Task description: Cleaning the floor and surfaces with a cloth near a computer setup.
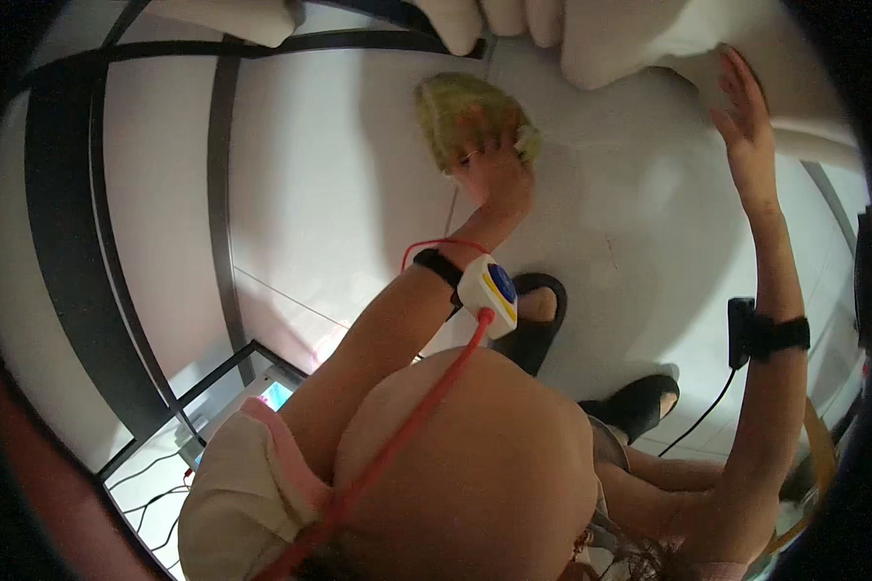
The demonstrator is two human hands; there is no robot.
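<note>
My left hand (490,171) presses down on a bunched yellow-green cloth (447,120) that lies against the pale tiled floor (320,181). Hand and cloth are slightly blurred, and the fingertips are partly lost in the cloth. On that wrist sits a white device with a blue round part (488,290) on a black strap, joined to a red cable. To the right, my right hand (748,131) is raised with its fingers extended, beside a large beige upholstered piece (654,43), and nothing shows in it. Whether it touches the upholstery I cannot tell. A black device (741,334) is strapped to the right forearm.
A dark metal frame (224,181) stands on the left. Near its lower part is a lit device (276,394) with loose cables close by. My feet are in black slippers (541,327) on the floor, and my bent knee (465,436) fills the lower middle.
</note>
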